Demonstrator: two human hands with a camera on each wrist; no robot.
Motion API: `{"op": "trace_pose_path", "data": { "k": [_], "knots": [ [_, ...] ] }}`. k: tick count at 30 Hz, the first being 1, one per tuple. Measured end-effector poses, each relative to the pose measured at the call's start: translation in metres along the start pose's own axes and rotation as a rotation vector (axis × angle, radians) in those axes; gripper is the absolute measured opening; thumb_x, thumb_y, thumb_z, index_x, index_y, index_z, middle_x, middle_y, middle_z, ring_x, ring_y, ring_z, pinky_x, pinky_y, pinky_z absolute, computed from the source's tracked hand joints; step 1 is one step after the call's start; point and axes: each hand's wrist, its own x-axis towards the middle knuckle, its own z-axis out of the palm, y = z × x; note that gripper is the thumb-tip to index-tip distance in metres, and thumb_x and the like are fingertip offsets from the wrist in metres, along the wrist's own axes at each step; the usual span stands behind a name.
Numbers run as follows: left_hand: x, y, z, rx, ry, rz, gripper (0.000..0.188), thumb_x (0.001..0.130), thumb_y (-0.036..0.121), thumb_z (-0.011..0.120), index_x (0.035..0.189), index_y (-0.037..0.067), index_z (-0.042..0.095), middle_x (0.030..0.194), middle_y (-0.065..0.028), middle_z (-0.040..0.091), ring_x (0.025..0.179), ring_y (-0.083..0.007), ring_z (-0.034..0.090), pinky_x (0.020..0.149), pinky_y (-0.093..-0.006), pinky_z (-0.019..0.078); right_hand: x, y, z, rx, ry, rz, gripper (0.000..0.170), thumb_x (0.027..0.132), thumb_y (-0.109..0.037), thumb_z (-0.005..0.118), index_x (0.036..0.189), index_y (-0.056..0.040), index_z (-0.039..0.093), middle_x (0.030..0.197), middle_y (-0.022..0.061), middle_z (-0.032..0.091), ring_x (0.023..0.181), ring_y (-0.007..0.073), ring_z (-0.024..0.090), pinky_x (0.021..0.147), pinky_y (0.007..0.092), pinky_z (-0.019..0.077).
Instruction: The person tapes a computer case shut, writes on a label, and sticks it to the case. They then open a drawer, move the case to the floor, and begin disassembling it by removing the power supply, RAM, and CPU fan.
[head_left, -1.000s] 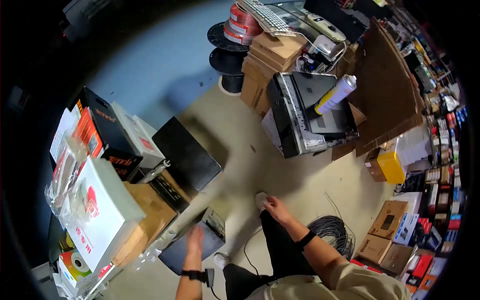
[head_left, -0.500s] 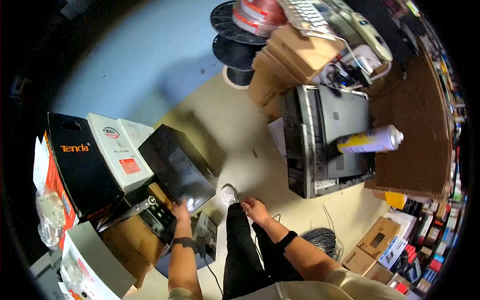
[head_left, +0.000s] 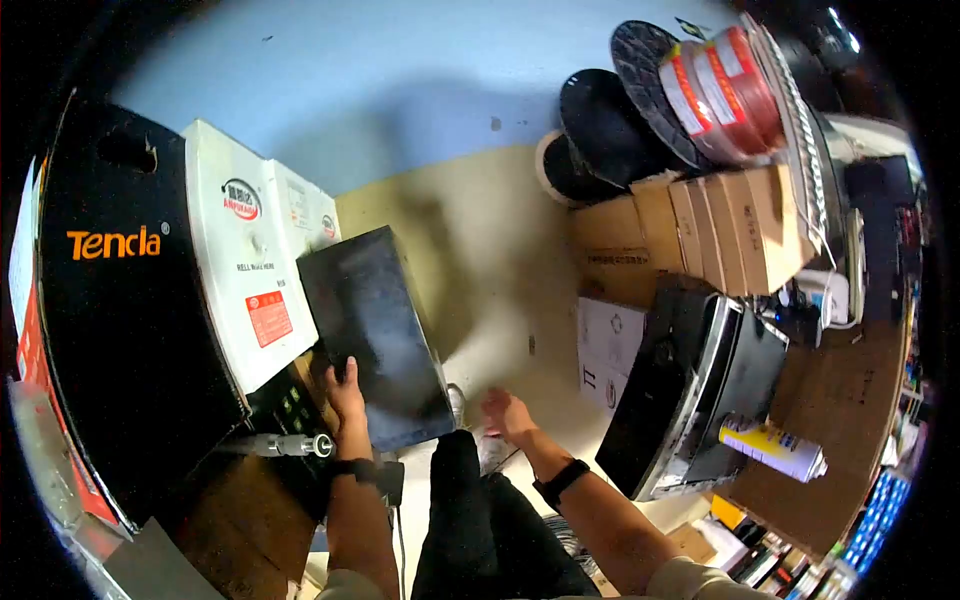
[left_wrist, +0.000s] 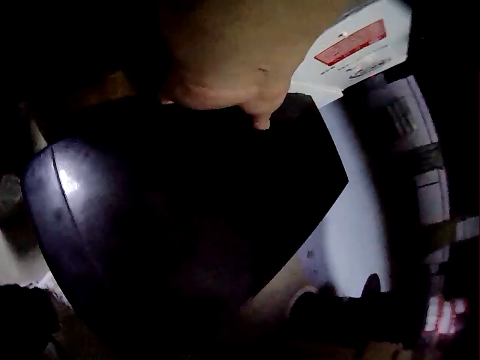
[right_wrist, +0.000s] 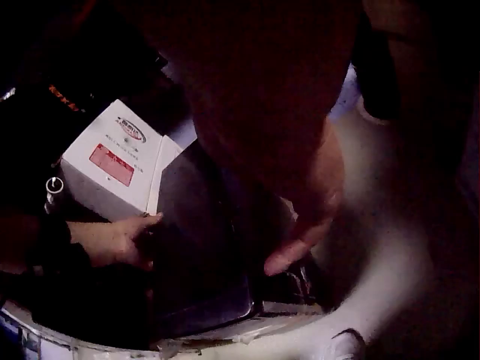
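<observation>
Left hand: touches black case; clamped or not, cannot tell
Right hand: fingers loose
White box: beyond left hand

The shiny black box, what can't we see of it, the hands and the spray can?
Black box: its underside, hidden by its upper face, head view.
Left hand: some fingertips, lost in darkness, left wrist view.
Right hand: some fingers, lost in shadow, right wrist view.
Spray can: its tiny print, too small and blurred, head view.
</observation>
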Motion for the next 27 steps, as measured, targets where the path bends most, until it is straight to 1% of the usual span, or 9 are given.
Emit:
{"op": "trace_pose_path", "data": {
  "k": [4, 8, 13, 14, 15, 20, 23, 25, 27],
  "knots": [
    [-0.014, 0.027, 0.004, -0.020, -0.072, 0.110, 0.059, 0.072, 0.033, 0.074, 0.112, -0.005, 0.050, 0.112, -0.0227, 0.054, 0.103, -0.0353, 0.052, 0.088, -0.0407, 0.0412, 0.012, -0.068, -0.032, 0.111, 0.195, 0.213, 0.049, 0.089, -0.041, 0.052, 0.119, -0.0024, 0.049, 0.110, 0.0150, 0.058, 0.107, 0.0296, 0.053, 0.087, 0.0349, 0.0438],
    [-0.036, 0.041, 0.032, -0.083, -0.208, 0.232, 0.051, 0.069, 0.028, 0.075, 0.105, -0.003, 0.055, 0.105, -0.0217, 0.055, 0.100, -0.0364, 0.051, 0.087, -0.0423, 0.0400, 0.051, -0.040, -0.027, 0.255, 0.295, 0.205, 0.064, 0.088, -0.051, 0.047, 0.129, -0.0024, 0.043, 0.123, 0.0164, 0.053, 0.114, 0.0277, 0.049, 0.094, 0.0333, 0.0374],
    [-0.077, 0.085, 0.062, -0.101, -0.435, 0.317, 0.043, 0.069, 0.026, 0.075, 0.096, -0.002, 0.057, 0.095, -0.0212, 0.059, 0.090, -0.0383, 0.055, 0.079, -0.0441, 0.0428, 0.076, -0.008, -0.034, 0.422, 0.438, 0.291, 0.065, 0.086, -0.054, 0.051, 0.123, -0.0010, 0.049, 0.113, 0.0087, 0.056, 0.105, 0.0199, 0.050, 0.090, 0.0297, 0.0377],
    [-0.087, 0.095, 0.068, -0.074, -0.454, 0.256, 0.038, 0.070, 0.023, 0.075, 0.093, -0.002, 0.056, 0.086, -0.0200, 0.063, 0.083, -0.0386, 0.059, 0.073, -0.0426, 0.0452, 0.079, 0.003, -0.054, 0.397, 0.277, 0.289, 0.087, 0.082, -0.064, 0.048, 0.139, -0.0007, 0.029, 0.138, 0.0215, 0.037, 0.126, 0.0333, 0.038, 0.101, 0.0388, 0.0319],
    [-0.099, 0.113, 0.067, -0.067, -0.349, 0.376, 0.036, 0.070, 0.020, 0.074, 0.091, -0.001, 0.054, 0.081, -0.0198, 0.064, 0.078, -0.0384, 0.060, 0.068, -0.0424, 0.0465, 0.080, 0.008, -0.062, 0.538, 0.271, 0.309, 0.086, 0.081, -0.064, 0.048, 0.139, -0.0020, 0.029, 0.138, 0.0216, 0.037, 0.126, 0.0330, 0.037, 0.101, 0.0391, 0.0313],
    [-0.111, 0.108, 0.086, -0.148, -0.359, 0.219, 0.036, 0.070, 0.022, 0.074, 0.094, 0.000, 0.058, 0.083, -0.0188, 0.065, 0.078, -0.0369, 0.062, 0.069, -0.0405, 0.0482, 0.075, 0.035, -0.060, 0.542, 0.298, 0.267, 0.085, 0.082, -0.062, 0.050, 0.140, -0.0033, 0.029, 0.137, 0.0191, 0.039, 0.124, 0.0298, 0.039, 0.098, 0.0367, 0.0333],
    [-0.121, 0.114, 0.078, -0.189, -0.302, 0.177, 0.036, 0.074, 0.032, 0.070, 0.088, 0.001, 0.060, 0.081, -0.0181, 0.066, 0.075, -0.0352, 0.063, 0.066, -0.0401, 0.0485, 0.033, 0.002, -0.044, 0.686, 0.436, 0.317, 0.063, 0.088, -0.051, 0.050, 0.124, 0.0011, 0.046, 0.110, 0.0144, 0.055, 0.096, 0.0240, 0.050, 0.085, 0.0331, 0.0392],
    [-0.128, 0.126, 0.067, -0.002, -0.319, 0.200, 0.040, 0.076, 0.039, 0.066, 0.087, 0.001, 0.060, 0.079, -0.0191, 0.065, 0.075, -0.0376, 0.061, 0.067, -0.0429, 0.0476, 0.007, 0.012, -0.030, 0.701, 0.404, -0.002, 0.051, 0.090, -0.045, 0.050, 0.110, 0.0016, 0.052, 0.095, 0.0103, 0.054, 0.085, 0.0193, 0.048, 0.079, 0.0325, 0.0399],
    [-0.136, 0.130, 0.063, 0.179, -0.355, 0.267, 0.042, 0.077, 0.042, 0.064, 0.087, 0.001, 0.060, 0.079, -0.0199, 0.064, 0.075, -0.0393, 0.060, 0.068, -0.0450, 0.0467, -0.019, 0.005, -0.021, 0.850, 0.447, 0.194, 0.040, 0.092, -0.040, 0.048, 0.098, -0.0010, 0.053, 0.087, 0.0053, 0.052, 0.083, 0.0159, 0.047, 0.076, 0.0308, 0.0407]
  ]
}}
